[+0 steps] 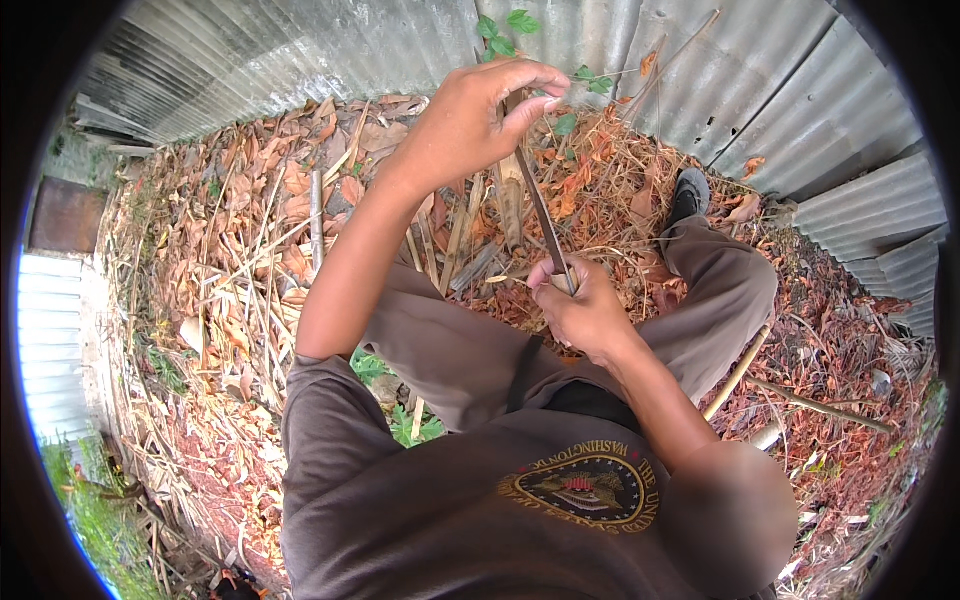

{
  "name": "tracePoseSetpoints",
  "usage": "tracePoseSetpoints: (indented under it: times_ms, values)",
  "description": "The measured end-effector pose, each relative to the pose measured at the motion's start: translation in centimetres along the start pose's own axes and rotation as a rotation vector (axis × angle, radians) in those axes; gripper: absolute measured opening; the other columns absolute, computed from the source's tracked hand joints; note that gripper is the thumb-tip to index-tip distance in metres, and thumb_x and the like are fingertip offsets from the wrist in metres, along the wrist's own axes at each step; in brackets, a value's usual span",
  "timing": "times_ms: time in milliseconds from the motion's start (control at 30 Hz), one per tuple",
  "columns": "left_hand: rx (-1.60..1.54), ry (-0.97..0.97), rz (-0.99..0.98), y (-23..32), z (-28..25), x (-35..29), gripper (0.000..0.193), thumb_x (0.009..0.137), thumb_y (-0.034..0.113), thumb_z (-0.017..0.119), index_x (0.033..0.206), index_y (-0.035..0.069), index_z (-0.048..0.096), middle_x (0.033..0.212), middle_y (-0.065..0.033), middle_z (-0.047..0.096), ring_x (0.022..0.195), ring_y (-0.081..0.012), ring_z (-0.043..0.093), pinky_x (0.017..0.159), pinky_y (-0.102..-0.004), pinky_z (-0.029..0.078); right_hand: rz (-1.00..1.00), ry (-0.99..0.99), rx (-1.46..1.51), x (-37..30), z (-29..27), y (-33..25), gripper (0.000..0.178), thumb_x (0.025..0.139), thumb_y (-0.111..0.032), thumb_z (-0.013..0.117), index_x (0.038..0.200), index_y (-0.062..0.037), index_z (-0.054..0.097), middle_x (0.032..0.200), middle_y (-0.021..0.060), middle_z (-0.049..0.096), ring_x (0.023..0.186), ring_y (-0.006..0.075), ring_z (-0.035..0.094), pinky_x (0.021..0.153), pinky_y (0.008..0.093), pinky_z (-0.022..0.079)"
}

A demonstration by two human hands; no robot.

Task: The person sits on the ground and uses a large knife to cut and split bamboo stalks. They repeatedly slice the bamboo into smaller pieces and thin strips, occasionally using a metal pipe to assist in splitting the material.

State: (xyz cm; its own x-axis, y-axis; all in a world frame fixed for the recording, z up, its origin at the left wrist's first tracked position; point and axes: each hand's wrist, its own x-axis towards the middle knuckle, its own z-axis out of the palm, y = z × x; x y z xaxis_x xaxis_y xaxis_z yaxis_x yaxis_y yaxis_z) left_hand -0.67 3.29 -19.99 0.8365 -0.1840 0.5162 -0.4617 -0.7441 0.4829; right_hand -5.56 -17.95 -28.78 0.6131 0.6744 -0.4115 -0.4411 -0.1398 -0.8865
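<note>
Strip (pixel 541 210), long, narrow and dark, is in the air above the ground between the two hands, and it slants from the far side down toward the person. The right hand (pixel 592 308) has its fingers clamped on the near end, where a small pale part shows; from this view I cannot say surely if it is a handle or another piece. This firm hold probably serves to make the near end steady.

The left hand (pixel 470 125) is at the far end, with the wrist bent. Its thumb and forefinger are a little apart at the tips, but the other fingers are hidden, so I cannot tell whether they close on something.

The trouser legs (pixel 722 275) are spread, which, I think, leaves free room for the hands. Under the strip, a split piece of wood (pixel 511 208) lies among dry leaves (pixel 255 190) on the ground. A pale stick (pixel 738 372) is beside the right leg. At the far edge of the ground stand corrugated metal sheets (pixel 350 45), with green leaves (pixel 497 40) before them, just beyond the left hand.
</note>
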Motion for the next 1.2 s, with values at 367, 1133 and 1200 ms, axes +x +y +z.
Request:
tracePoseSetpoints:
  times_ms: [367,1133,1200]
  values:
    - [0.160,0.149,0.183,-1.3,0.1,-0.4,0.027,0.082,0.008,0.072,0.109,0.006,0.068,0.113,-0.0109,0.068,0.111,-0.0259,0.063,0.091,-0.0368,0.050,0.117,-0.172,0.293,-0.5,0.8,-0.6,0.010,0.082,0.004,0.053,0.087,-0.0049,0.053,0.057,-0.0009,0.042,0.039,0.0064,0.035,0.034,0.0239,0.027]
    - [0.118,0.332,0.209,-1.9,3.6,0.3,0.043,0.075,0.028,0.076,0.111,0.006,0.064,0.122,-0.0118,0.063,0.120,-0.0281,0.055,0.091,-0.0424,0.050,0.020,-0.293,0.507,-0.3,0.5,1.6,0.010,0.084,0.000,0.051,0.089,-0.0085,0.047,0.048,-0.0031,0.034,0.033,0.0087,0.030,0.036,0.0262,0.028]
    - [0.101,0.340,0.211,-2.0,3.6,0.3,0.044,0.075,0.029,0.076,0.111,0.006,0.064,0.123,-0.0125,0.062,0.120,-0.0280,0.056,0.091,-0.0430,0.049,0.001,-0.337,0.549,0.1,0.8,2.1,0.010,0.086,-0.001,0.051,0.092,-0.0085,0.047,0.048,-0.0034,0.033,0.033,0.0088,0.030,0.037,0.0271,0.029]
